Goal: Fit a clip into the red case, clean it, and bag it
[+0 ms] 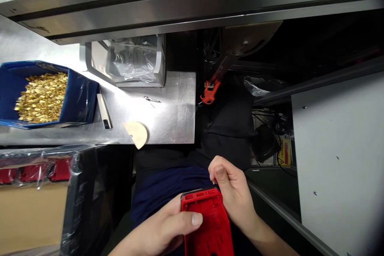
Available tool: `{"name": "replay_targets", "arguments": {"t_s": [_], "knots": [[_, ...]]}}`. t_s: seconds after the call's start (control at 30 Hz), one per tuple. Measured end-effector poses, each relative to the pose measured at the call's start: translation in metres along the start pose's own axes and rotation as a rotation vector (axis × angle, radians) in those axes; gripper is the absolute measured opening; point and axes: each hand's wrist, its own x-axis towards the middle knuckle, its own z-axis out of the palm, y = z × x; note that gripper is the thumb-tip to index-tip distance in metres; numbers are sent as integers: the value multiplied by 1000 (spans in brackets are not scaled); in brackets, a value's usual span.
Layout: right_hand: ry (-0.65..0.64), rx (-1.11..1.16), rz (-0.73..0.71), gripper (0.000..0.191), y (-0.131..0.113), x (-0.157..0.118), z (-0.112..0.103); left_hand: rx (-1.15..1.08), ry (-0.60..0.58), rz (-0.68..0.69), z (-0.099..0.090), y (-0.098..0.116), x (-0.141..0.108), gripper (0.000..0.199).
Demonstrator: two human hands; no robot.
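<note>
A red plastic housing, open-topped with slots along its far end and a dark outer edge, is gripped by my left hand. The left thumb presses over its side wall into the hollow. At the housing's far right corner is my right hand, its fingers curled and the thumb bent against them. Whether something small sits in that pinch is hidden. The right hand's heel lies against or very near the housing's right edge; I cannot tell which.
A blue bin of small brass-coloured parts stands on the metal bench. Nearby lie a white-handled cutter, a beige half-round piece and a grey drawer. An orange tool hangs right. Lower left, a plastic-lined box holds red parts.
</note>
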Motion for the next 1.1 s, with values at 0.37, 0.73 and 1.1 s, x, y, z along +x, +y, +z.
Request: {"name": "replay_targets", "arguments": {"t_s": [0.37, 0.73, 1.1], "knots": [[171, -122, -116, 32, 4, -2, -4, -12, 5, 34, 0, -3, -1, 30], [446, -245, -157, 41, 22, 9, -43, -34, 54, 125, -12, -8, -15, 65], [-44, -919, -438, 27, -1, 195, 107, 138, 80, 302, -17, -12, -34, 104]]}}
